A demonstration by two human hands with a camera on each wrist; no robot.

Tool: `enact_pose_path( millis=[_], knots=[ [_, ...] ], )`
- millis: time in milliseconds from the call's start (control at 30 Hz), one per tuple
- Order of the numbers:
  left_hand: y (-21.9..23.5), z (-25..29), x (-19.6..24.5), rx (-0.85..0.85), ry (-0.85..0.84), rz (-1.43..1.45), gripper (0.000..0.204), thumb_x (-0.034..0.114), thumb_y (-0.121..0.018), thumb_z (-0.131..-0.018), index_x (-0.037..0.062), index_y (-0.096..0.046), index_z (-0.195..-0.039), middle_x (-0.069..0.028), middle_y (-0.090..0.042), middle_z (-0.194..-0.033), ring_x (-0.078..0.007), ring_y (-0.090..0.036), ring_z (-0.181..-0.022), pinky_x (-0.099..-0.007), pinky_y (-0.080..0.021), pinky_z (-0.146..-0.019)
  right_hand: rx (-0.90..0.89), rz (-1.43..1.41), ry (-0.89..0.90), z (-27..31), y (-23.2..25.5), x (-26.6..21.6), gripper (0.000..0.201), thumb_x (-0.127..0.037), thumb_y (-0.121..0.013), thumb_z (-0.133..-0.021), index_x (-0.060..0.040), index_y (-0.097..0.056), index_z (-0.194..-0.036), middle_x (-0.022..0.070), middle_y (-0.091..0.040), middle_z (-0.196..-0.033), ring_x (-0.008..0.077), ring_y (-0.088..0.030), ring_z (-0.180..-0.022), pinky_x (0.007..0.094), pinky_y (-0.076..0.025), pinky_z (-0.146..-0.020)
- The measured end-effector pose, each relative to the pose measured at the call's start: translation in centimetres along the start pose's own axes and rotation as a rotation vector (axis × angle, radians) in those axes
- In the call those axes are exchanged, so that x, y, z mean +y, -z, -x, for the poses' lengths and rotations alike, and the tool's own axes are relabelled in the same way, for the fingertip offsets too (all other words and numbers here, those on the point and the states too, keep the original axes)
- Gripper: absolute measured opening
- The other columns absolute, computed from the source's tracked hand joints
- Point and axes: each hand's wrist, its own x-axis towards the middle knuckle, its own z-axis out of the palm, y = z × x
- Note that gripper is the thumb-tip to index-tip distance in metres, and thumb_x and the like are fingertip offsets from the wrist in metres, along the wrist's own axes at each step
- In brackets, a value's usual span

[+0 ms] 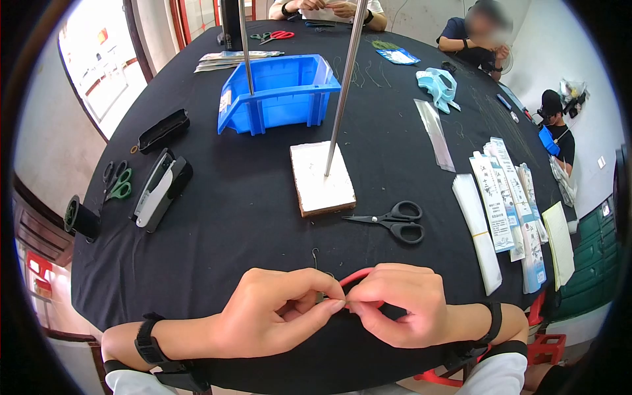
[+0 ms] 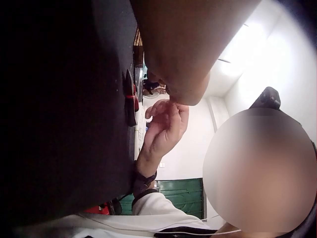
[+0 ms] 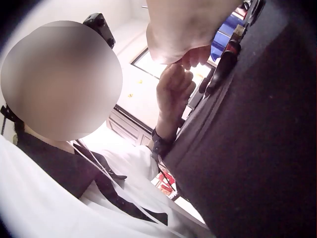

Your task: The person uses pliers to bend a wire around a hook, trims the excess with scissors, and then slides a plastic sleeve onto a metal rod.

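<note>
In the head view my left hand (image 1: 283,309) and right hand (image 1: 401,303) meet fingertip to fingertip near the table's front edge. Each pinches thumb against index finger on what looks like a thin line (image 1: 315,258), whose hooked end lies on the cloth beyond the left hand. The held part is mostly hidden by the fingers. A red curved strip (image 1: 356,275) shows behind the fingertips. Black-handled scissors (image 1: 398,222) lie just beyond. Both wrist views show the hands together, the right hand (image 2: 166,126) in one and the left hand (image 3: 173,94) in the other.
A white block (image 1: 322,178) bears an upright metal rod. Behind it stands a blue bin (image 1: 276,92). A stapler (image 1: 161,191) and green-handled scissors (image 1: 120,183) lie left; printed packets (image 1: 494,197) and white sleeves (image 1: 477,230) lie right. Other people sit around the table.
</note>
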Motion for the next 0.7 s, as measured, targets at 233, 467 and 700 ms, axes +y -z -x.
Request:
enact_pose_path(
  millis=[233, 467, 700],
  knots=[
    [0.0, 0.0, -0.1, -0.031, 0.081, 0.045, 0.008, 0.006, -0.062, -0.085, 0.0004, -0.061, -0.090, 0.0029, -0.043, -0.050, -0.0013, -0.032, -0.046, -0.0211, -0.025, -0.044, -0.026, 0.035, -0.012, -0.1, 0.1, 0.1, 0.015, 0.007, -0.063, -0.068, -0.0005, -0.061, -0.081, 0.0080, -0.061, -0.071, 0.0196, -0.056, -0.056, 0.0267, -0.045, -0.051],
    [0.1, -0.3, -0.1, 0.085, 0.278, 0.148, 0.012, 0.008, -0.058, -0.088, -0.0032, -0.059, -0.092, 0.0068, -0.046, -0.055, 0.0016, -0.034, -0.052, -0.0180, -0.025, -0.050, -0.048, 0.485, -0.211, -0.7, 2.0, 0.9, 0.018, 0.002, -0.061, -0.073, -0.0010, -0.054, -0.090, 0.0125, -0.056, -0.085, 0.0292, -0.058, -0.079, 0.0364, -0.048, -0.067],
    [0.5, -0.5, -0.8, 0.179, 0.332, 0.251, 0.015, 0.011, -0.057, -0.089, -0.0028, -0.059, -0.092, 0.0068, -0.045, -0.054, 0.0011, -0.032, -0.049, -0.0177, -0.024, -0.046, -0.248, 0.781, -0.429, -0.8, 4.9, 1.7, 0.027, -0.003, -0.065, -0.073, 0.0003, -0.053, -0.098, 0.0129, -0.052, -0.097, 0.0296, -0.055, -0.091, 0.0366, -0.047, -0.076]
  ],
)
